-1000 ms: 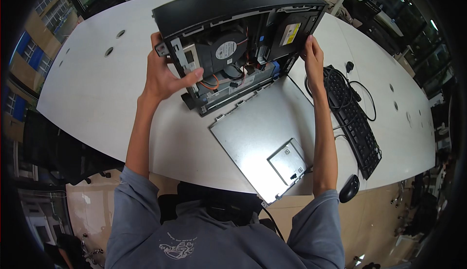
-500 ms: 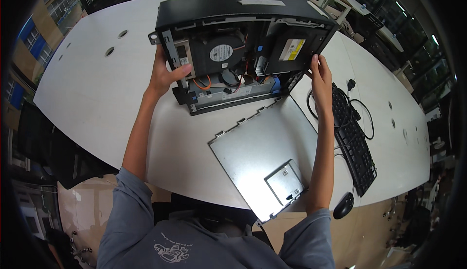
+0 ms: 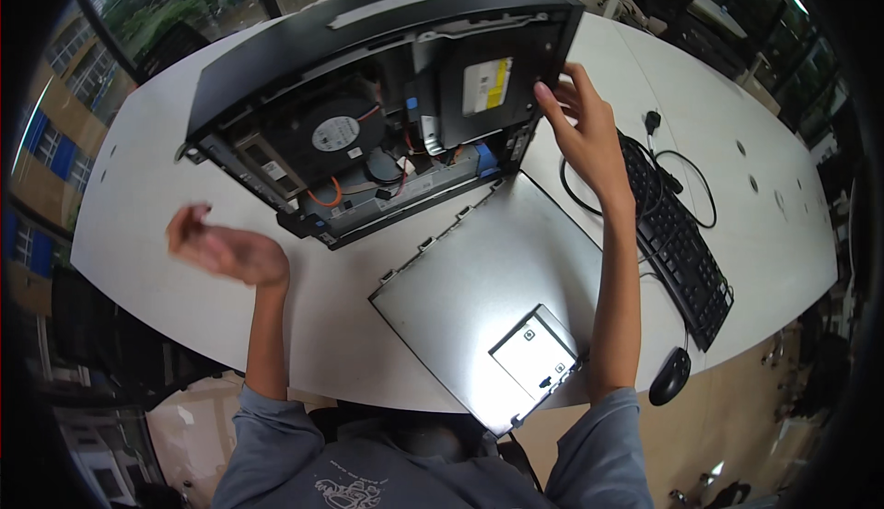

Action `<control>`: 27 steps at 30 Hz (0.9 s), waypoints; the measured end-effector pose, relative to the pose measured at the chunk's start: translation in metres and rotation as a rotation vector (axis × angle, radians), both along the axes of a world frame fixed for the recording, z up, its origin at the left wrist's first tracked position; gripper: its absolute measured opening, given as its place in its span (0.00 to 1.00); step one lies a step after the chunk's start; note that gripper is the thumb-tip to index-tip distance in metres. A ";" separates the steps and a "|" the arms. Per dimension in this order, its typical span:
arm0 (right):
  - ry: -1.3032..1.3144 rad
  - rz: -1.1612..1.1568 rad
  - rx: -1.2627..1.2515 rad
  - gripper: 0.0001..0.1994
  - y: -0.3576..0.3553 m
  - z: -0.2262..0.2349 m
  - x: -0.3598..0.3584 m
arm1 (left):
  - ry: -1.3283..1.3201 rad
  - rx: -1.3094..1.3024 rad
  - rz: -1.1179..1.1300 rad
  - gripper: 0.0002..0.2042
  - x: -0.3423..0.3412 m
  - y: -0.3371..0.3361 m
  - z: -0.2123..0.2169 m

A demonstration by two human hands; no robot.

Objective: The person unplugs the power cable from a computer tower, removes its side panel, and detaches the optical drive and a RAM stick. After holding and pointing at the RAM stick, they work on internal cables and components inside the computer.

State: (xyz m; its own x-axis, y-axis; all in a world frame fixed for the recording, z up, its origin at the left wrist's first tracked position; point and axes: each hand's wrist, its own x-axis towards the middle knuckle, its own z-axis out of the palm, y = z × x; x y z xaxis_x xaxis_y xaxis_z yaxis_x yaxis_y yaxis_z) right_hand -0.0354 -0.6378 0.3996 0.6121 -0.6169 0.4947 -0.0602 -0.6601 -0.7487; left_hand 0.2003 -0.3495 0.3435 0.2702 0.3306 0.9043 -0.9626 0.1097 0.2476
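A black desktop computer case (image 3: pixel 304 58) stands turned at an angle on the white table, its inside facing me. A round fan (image 3: pixel 336 131), a drive bay with a yellow-and-white label (image 3: pixel 486 85), an orange cable (image 3: pixel 325 198) and other wiring show in it. My right hand (image 3: pixel 587 136) grips the right edge, thumb on the front and fingers at the side. Off the case, left of its lower corner, my left hand (image 3: pixel 230 253) is in the air, blurred, with nothing seen in it and fingers loosely bent apart. The silver side panel (image 3: pixel 479 269) lies flat before the case.
On the right lie a black keyboard (image 3: pixel 686 260), a coiled black cable (image 3: pixel 704 187) and a black mouse (image 3: pixel 670 377). The panel's near corner reaches the front edge of the table (image 3: pixel 368 380). A dark chair (image 3: pixel 120 325) is at the left.
My left hand has let go of the case's left side and moved down and left. The case has turned, its left end now nearer me. My right hand stays at its right edge.
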 end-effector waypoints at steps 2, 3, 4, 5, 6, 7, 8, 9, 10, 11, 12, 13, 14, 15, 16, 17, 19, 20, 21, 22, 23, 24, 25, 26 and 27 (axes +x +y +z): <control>-0.103 -0.007 -0.071 0.18 0.002 0.004 0.009 | -0.276 0.131 -0.138 0.12 -0.031 -0.004 0.030; -0.093 -0.014 -0.069 0.18 0.000 0.003 0.006 | -0.450 0.264 -0.247 0.08 -0.047 -0.014 0.044; -0.168 -0.044 -0.146 0.18 -0.003 0.002 0.005 | -0.487 0.511 -0.190 0.04 -0.065 -0.027 0.065; -0.251 -0.065 -0.221 0.19 -0.003 0.003 0.006 | -0.522 0.762 -0.120 0.04 -0.083 -0.039 0.089; -0.281 -0.082 -0.229 0.19 0.001 0.007 0.008 | -0.388 0.852 -0.103 0.08 -0.095 -0.051 0.106; -0.288 -0.093 -0.236 0.19 0.001 0.005 0.007 | -0.250 0.932 -0.101 0.12 -0.102 -0.066 0.115; -0.270 -0.111 -0.248 0.19 0.002 0.005 0.004 | -0.074 1.028 -0.050 0.13 -0.111 -0.079 0.124; -0.255 -0.123 -0.259 0.18 0.004 0.004 0.004 | 0.107 1.118 0.008 0.15 -0.113 -0.086 0.128; -0.259 -0.118 -0.257 0.18 0.006 0.003 0.004 | 0.108 1.118 0.015 0.15 -0.110 -0.088 0.127; -0.220 -0.123 -0.245 0.18 0.008 0.004 0.005 | 0.036 1.100 0.121 0.15 -0.107 -0.088 0.124; -0.180 -0.129 -0.233 0.18 0.009 0.004 0.006 | -0.037 1.081 0.225 0.16 -0.104 -0.088 0.120; -0.183 -0.124 -0.231 0.18 0.010 0.006 0.007 | -0.037 1.082 0.230 0.16 -0.101 -0.089 0.116; -0.170 -0.119 -0.222 0.18 0.012 0.006 0.007 | 0.011 1.110 0.235 0.17 -0.099 -0.090 0.109; -0.157 -0.113 -0.212 0.17 0.012 0.007 0.007 | 0.059 1.138 0.240 0.18 -0.097 -0.090 0.105; -0.184 -0.110 -0.221 0.17 0.012 0.007 0.008 | 0.064 1.145 0.241 0.18 -0.096 -0.092 0.105; -0.177 -0.136 -0.228 0.17 0.010 0.007 0.009 | 0.113 1.153 0.186 0.18 -0.097 -0.098 0.108; -0.153 -0.185 -0.245 0.17 0.012 0.002 0.009 | 0.170 1.163 0.136 0.19 -0.093 -0.103 0.107; -0.150 -0.180 -0.244 0.17 0.012 0.001 0.008 | 0.149 1.144 0.112 0.19 -0.091 -0.105 0.105; -0.149 -0.195 -0.250 0.17 0.012 0.000 0.008 | 0.127 1.124 0.087 0.19 -0.089 -0.106 0.103; -0.148 -0.209 -0.258 0.17 0.012 0.000 0.008 | 0.131 1.124 0.090 0.19 -0.087 -0.106 0.102; -0.149 -0.203 -0.258 0.17 0.013 -0.001 0.010 | 0.128 1.114 0.052 0.19 -0.085 -0.105 0.100; -0.144 -0.212 -0.264 0.17 0.015 -0.001 0.012 | 0.124 1.104 0.014 0.19 -0.083 -0.105 0.100; -0.139 -0.222 -0.272 0.16 0.015 -0.002 0.013 | 0.125 1.102 0.018 0.19 -0.083 -0.105 0.102; -0.137 -0.222 -0.274 0.16 0.017 -0.002 0.014 | 0.158 1.121 0.002 0.19 -0.084 -0.107 0.104; -0.147 -0.232 -0.281 0.16 0.018 -0.003 0.015 | 0.190 1.140 -0.014 0.20 -0.085 -0.108 0.105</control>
